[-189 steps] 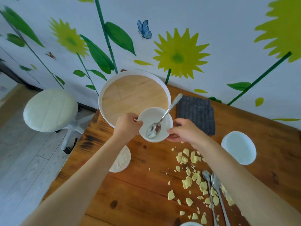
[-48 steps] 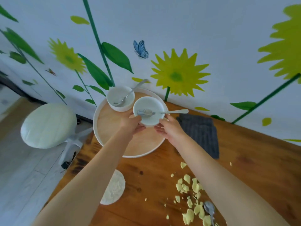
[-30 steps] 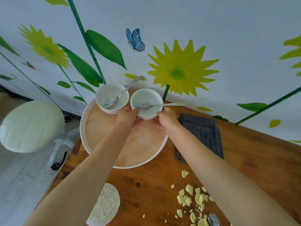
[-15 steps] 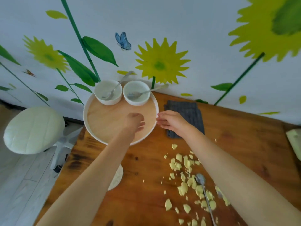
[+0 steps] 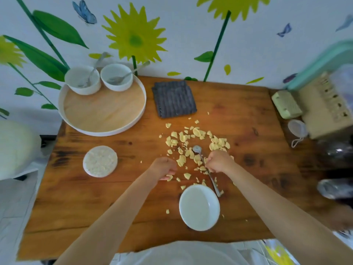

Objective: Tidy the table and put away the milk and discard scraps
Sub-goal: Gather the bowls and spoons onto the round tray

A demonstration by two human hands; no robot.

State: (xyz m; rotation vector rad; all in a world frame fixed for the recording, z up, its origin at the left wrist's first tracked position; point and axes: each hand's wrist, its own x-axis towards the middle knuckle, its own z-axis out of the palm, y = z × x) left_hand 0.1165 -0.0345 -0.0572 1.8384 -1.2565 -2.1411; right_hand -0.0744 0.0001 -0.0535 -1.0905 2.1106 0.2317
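Pale yellow scraps lie scattered over the middle of the wooden table. A spoon rests among them, its handle running toward a white bowl near the front edge. My right hand is curled, with its fingers closed at the spoon's handle. My left hand is curled knuckles-up over scraps to the left of the spoon; what its fingers hold is hidden. At the back left, a round tray carries two white bowls, the left bowl and the right bowl, each with a spoon in it.
A folded grey cloth lies right of the tray. A round white rice cake sits at the left. A pale green box, a beige rack and a small mesh pouch crowd the right edge. A white stool stands left of the table.
Both hands set the second bowl on the tray beside the first, let go, and drew back to the scraps. My view pulled back over the whole table.
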